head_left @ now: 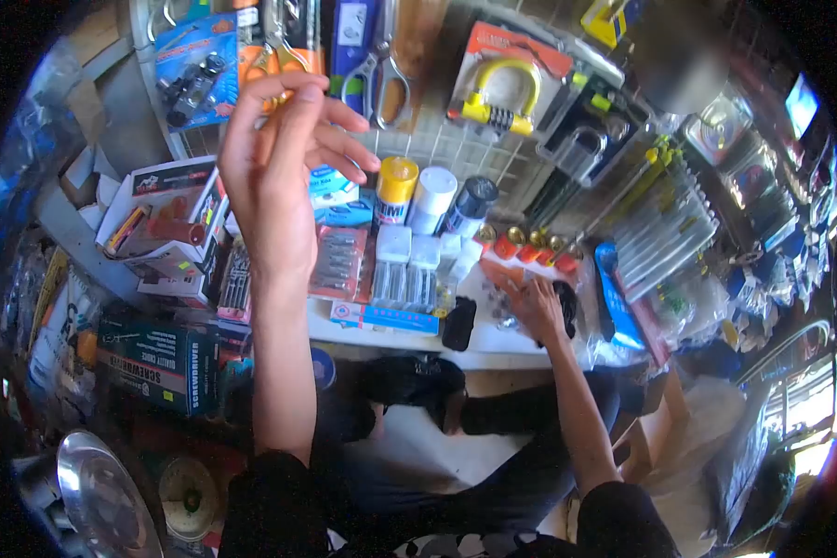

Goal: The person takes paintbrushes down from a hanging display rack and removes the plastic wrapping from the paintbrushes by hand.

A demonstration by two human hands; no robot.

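Note:
My left hand is raised before a hanging display, fingers apart and loosely bent, with nothing visible in it. Behind its fingertips hang scissors and a blue carded item. My right hand rests on the white table, fingers spread over small metallic pieces too small to name. Near it sit a black object and a row of orange-and-gold items. Spray cans with yellow, white and black caps stand between my hands.
A yellow lock and a padlock pack hang on the wire grid. To the left are an open carton and a green screwdriver box. A blue-handled tool lies right. A metal dish stands lower left.

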